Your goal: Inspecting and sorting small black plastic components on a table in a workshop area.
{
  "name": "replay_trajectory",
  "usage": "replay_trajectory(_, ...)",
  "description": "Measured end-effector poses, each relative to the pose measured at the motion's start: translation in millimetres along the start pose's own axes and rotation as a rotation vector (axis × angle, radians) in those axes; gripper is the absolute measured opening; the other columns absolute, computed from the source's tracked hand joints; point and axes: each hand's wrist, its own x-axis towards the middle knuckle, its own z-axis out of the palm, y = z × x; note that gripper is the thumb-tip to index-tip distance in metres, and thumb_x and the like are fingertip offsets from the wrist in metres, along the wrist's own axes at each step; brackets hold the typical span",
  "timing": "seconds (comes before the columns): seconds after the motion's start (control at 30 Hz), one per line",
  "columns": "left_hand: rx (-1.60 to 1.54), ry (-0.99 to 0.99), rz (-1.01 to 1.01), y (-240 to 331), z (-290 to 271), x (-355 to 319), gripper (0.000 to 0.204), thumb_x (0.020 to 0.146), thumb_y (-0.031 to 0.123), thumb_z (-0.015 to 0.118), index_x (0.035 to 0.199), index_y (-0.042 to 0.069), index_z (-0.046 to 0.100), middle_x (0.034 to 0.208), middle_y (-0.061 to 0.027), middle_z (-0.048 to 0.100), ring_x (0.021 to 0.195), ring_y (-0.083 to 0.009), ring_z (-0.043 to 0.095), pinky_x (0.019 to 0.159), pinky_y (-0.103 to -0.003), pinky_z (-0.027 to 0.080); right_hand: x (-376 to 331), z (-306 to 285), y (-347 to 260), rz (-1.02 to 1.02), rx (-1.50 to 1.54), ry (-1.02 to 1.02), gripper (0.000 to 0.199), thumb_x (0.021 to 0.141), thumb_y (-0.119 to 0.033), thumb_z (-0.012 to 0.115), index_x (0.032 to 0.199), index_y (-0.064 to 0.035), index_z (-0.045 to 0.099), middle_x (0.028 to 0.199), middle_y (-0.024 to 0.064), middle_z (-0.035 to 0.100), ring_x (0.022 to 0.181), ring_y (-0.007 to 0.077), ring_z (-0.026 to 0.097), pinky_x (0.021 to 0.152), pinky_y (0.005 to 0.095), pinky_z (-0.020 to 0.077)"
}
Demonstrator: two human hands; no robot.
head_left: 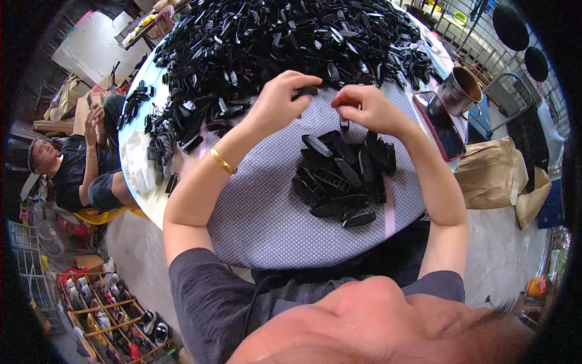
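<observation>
Above the middle of the table, my left hand (280, 102) holds a small, dark, elongated plastic piece (305, 91) between thumb and fingers. My right hand (371, 110) is level with it, a short gap to the right, its thumb and forefinger curled together. Just under that thumb shows another black piece (344, 124); whether the fingers grip it is unclear. Nearer to me lies a small heap of long, glossy black plastic pieces (345, 171) on the dotted grey cloth (260, 200). Some have ribbed inner sides.
A large pile of similar black pieces (273, 42) covers the table's far half. At right are a phone (441, 124), a metal pot (459, 90) and a brown paper bag (490, 173). Another person (79, 164) sits at left. A shoe rack (112, 315) stands at lower left.
</observation>
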Motion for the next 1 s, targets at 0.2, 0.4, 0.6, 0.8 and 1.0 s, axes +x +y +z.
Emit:
replay_trajectory(0.2, -0.563, -0.165, -0.330, 10, -5, 5, 0.037, 0.079, 0.008, 0.060, 0.111, -0.008, 0.052, 0.123, -0.0158, 0.047, 0.087, -0.0181, 0.061, 0.068, -0.025, 0.052, 0, 6, 21, -0.101, -0.264, 0.147, 0.035, 0.074, -0.018, 0.066, 0.102, -0.0003, 0.056, 0.088, 0.0095, 0.058, 0.070, 0.0143, 0.057, 0.062, 0.0259, 0.0457)
replay_trajectory(0.4, -0.551, -0.223, -0.371, 1, -2, 2, 0.036, 0.080, 0.005, 0.057, 0.115, -0.003, 0.051, 0.100, -0.0098, 0.058, 0.077, -0.0123, 0.058, 0.064, -0.023, 0.048, -4, 16, 13, -0.022, -0.619, 0.181, 0.028, 0.071, -0.020, 0.068, 0.088, -0.0003, 0.058, 0.081, 0.0143, 0.058, 0.080, 0.0289, 0.058, 0.068, 0.0351, 0.0468)
replay_trajectory(0.6, -0.461, -0.121, -0.375, -7, 6, 2, 0.030, 0.079, 0.005, 0.060, 0.109, 0.001, 0.059, 0.078, -0.0013, 0.061, 0.066, -0.0050, 0.050, 0.058, -0.019, 0.040, -3, 8, 8, -0.049, -0.375, 0.258, 0.023, 0.072, -0.014, 0.067, 0.089, 0.0007, 0.062, 0.081, 0.0117, 0.062, 0.074, 0.0219, 0.061, 0.066, 0.0300, 0.0478)
replay_trajectory(0.8, -0.642, 0.056, -0.268, -7, 16, -2, 0.031, 0.076, 0.003, 0.064, 0.106, -0.001, 0.060, 0.088, -0.0048, 0.064, 0.072, -0.0060, 0.053, 0.064, -0.019, 0.043, -3, 18, -6, -0.123, -0.152, 0.318, 0.021, 0.073, -0.010, 0.066, 0.091, -0.0002, 0.063, 0.082, 0.0075, 0.062, 0.072, 0.0116, 0.061, 0.059, 0.0226, 0.0492)
replay_trajectory(1.0, -0.736, 0.098, -0.310, -3, 21, -3, 0.031, 0.076, 0.001, 0.064, 0.106, -0.002, 0.059, 0.093, -0.0082, 0.064, 0.079, -0.0099, 0.058, 0.073, -0.022, 0.047, -6, 21, -9, -0.114, -0.142, 0.343, 0.020, 0.072, -0.009, 0.067, 0.087, 0.0018, 0.062, 0.077, 0.0070, 0.060, 0.069, 0.0128, 0.060, 0.059, 0.0234, 0.0499)
